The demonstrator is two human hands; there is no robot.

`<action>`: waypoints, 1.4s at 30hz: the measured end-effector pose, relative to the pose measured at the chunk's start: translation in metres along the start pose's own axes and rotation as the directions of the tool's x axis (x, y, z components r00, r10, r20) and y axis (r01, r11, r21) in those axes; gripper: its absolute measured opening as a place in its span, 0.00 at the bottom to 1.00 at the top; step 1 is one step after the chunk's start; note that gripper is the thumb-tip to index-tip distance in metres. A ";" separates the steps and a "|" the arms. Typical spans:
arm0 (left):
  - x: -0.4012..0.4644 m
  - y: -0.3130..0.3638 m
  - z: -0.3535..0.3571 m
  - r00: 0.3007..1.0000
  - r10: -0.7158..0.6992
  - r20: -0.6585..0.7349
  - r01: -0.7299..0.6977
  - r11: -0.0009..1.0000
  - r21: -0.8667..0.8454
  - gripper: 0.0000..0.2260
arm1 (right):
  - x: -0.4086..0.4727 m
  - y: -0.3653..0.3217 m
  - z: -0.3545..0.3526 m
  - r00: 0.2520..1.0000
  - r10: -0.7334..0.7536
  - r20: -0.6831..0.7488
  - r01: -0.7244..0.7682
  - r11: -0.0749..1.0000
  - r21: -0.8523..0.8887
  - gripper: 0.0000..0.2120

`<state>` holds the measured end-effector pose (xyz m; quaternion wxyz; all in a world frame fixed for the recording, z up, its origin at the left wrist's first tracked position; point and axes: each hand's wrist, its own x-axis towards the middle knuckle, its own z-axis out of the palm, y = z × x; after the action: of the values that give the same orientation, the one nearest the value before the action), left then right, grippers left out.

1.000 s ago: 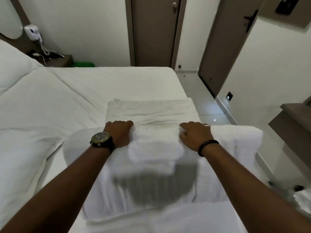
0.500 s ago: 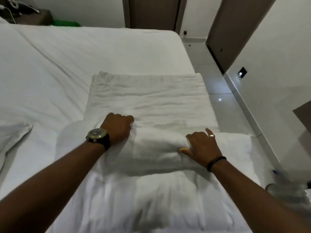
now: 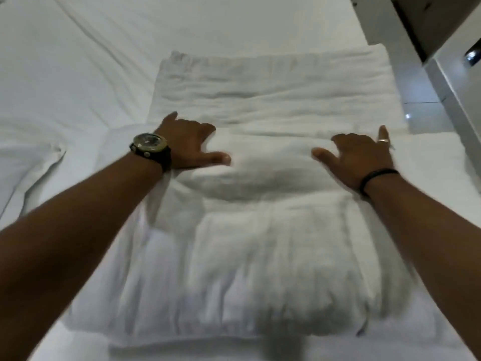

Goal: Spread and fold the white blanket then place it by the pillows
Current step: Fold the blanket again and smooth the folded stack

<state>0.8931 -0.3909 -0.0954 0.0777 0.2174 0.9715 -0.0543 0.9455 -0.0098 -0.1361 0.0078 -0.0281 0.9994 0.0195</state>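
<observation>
Now I'm pressing my left hand (image 3: 187, 142) and right hand (image 3: 361, 155), fingers curling over the fold, on the blanket (image 3: 273, 178); its long axis is running between them, toward the bed's (image 3: 78, 74) right edge.

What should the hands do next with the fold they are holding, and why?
Probably lay the fold down flat and smooth it. The left hand and right hand each grip an end of the raised roll of white blanket, which bulges above the flat layer beyond it.
</observation>
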 end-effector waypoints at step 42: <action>-0.037 -0.119 0.009 0.930 -0.317 0.187 0.319 0.947 0.021 0.25 | 0.037 -0.152 -0.004 0.976 -0.018 0.218 0.019 1.000 -0.005 0.32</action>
<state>0.8758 -0.5146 -0.0890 0.1601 0.0506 0.9824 -0.0815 0.9172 -0.1638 -0.1382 0.1174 -0.0350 0.9921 0.0260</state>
